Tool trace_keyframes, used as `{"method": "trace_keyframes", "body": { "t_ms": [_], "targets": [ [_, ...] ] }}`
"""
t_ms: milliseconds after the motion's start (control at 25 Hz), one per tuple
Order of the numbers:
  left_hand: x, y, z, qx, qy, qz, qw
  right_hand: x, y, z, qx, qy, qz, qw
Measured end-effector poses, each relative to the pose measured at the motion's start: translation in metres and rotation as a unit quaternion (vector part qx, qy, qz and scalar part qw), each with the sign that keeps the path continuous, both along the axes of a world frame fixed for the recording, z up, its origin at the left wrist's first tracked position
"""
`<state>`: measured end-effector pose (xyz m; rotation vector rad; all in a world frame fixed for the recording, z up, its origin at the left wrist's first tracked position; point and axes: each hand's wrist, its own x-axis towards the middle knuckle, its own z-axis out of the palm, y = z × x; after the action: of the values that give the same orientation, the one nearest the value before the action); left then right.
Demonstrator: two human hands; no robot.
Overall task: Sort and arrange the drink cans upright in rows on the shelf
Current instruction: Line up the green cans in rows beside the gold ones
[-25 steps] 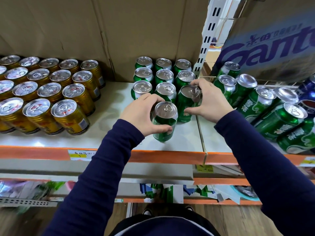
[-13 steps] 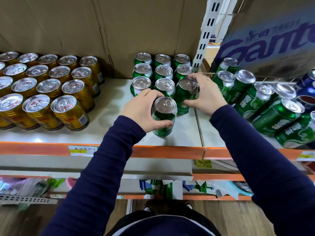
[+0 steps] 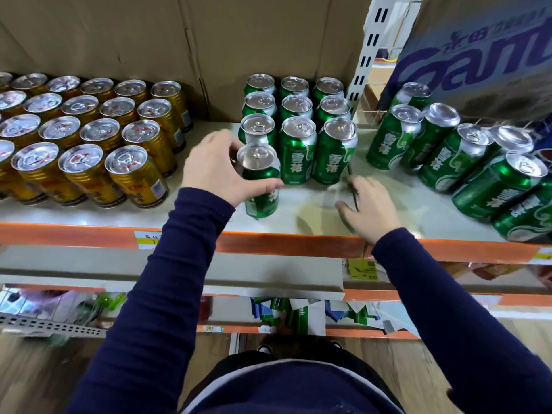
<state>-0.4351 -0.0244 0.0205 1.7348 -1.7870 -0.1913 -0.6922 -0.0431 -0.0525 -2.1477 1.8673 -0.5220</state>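
Green can [image 3: 262, 201] upright on the shelf [image 3: 313, 218], gripped by the left hand [image 3: 219, 170]: thumb across the front, fingers round the back. It sits at the front of the left column of the green block; can't tell if it touches the can behind.

Right hand [image 3: 372, 206] is released, fingers loose, holding nothing. It's blurred, low over bare shelf in front of the right column.

Green block [image 3: 298, 121]: three columns by three rows, upright, back row against the cardboard backing [image 3: 239, 40]. Shelf in front of the middle and right columns is open.

Gold cans [image 3: 89, 138] stand in tight rows to the left, with a bare strip of shelf between them and the green block.

Right-bay cans [image 3: 448, 153] are green, a looser bunch reaching the front edge. A white slotted upright [image 3: 369, 52] stands between the bays, and a blue printed carton [image 3: 478, 55] sits behind the right bunch.

Orange front rail [image 3: 283, 242] carries price tags. Below it are jumbled packaging [image 3: 298, 312] on a lower shelf and a wood floor [image 3: 38, 380].
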Motion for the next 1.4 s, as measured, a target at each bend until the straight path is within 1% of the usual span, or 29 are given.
{"method": "trace_keyframes", "body": {
  "t_ms": [80, 120, 320, 520, 680, 720, 800, 840, 920, 1000, 1080, 1160, 1240, 1280, 1320, 1400],
  "targets": [
    [0.008, -0.002, -0.004, -0.006, -0.016, 0.033, 0.999, -0.002, 0.005, -0.011, -0.033, 0.009, 0.014, 0.999],
    [0.011, -0.003, -0.007, -0.006, -0.007, 0.03, 0.999, -0.002, 0.004, -0.013, -0.041, 0.007, 0.017, 0.999],
    [0.023, -0.003, -0.012, 0.003, 0.064, -0.062, 0.996, -0.004, 0.002, -0.015, -0.058, 0.014, 0.018, 0.998],
    [0.02, 0.0, -0.024, -0.023, 0.165, -0.063, 0.984, -0.003, 0.003, -0.012, -0.057, 0.002, 0.01, 0.998],
    [0.019, 0.003, -0.028, -0.025, 0.172, -0.081, 0.981, -0.002, 0.006, -0.01, -0.055, -0.004, 0.006, 0.998],
    [0.018, 0.003, -0.028, -0.021, 0.164, -0.079, 0.983, -0.001, 0.006, -0.01, -0.052, -0.004, 0.006, 0.999],
    [0.014, 0.003, -0.025, -0.031, 0.117, -0.068, 0.99, 0.0, 0.006, -0.009, -0.045, -0.006, 0.007, 0.999],
    [0.009, 0.003, -0.022, -0.054, 0.088, -0.065, 0.993, 0.0, 0.007, -0.008, -0.04, -0.013, 0.008, 0.999],
    [-0.005, 0.0, -0.014, -0.131, 0.047, -0.068, 0.988, -0.005, 0.011, 0.0, -0.033, -0.05, 0.013, 0.998],
    [-0.026, -0.009, -0.005, -0.201, 0.029, -0.084, 0.975, -0.018, 0.013, 0.015, -0.081, -0.077, 0.007, 0.994],
    [-0.054, -0.021, 0.006, -0.223, 0.03, -0.127, 0.966, -0.041, 0.013, 0.038, -0.163, -0.075, -0.018, 0.984],
    [-0.087, -0.035, 0.014, -0.207, 0.021, -0.181, 0.961, -0.074, 0.009, 0.063, -0.231, -0.049, -0.047, 0.97],
    [-0.119, -0.053, 0.023, -0.171, -0.004, -0.223, 0.96, -0.112, -0.005, 0.082, -0.254, 0.004, -0.082, 0.964],
    [-0.134, -0.062, 0.027, -0.146, -0.021, -0.237, 0.96, -0.129, -0.013, 0.089, -0.235, 0.038, -0.098, 0.966],
    [-0.15, -0.072, 0.03, -0.118, -0.038, -0.25, 0.96, -0.145, -0.02, 0.096, -0.196, 0.07, -0.112, 0.972],
    [-0.18, -0.092, 0.033, -0.057, -0.079, -0.263, 0.96, -0.163, -0.031, 0.104, -0.098, 0.101, -0.118, 0.983]
  ]
}}
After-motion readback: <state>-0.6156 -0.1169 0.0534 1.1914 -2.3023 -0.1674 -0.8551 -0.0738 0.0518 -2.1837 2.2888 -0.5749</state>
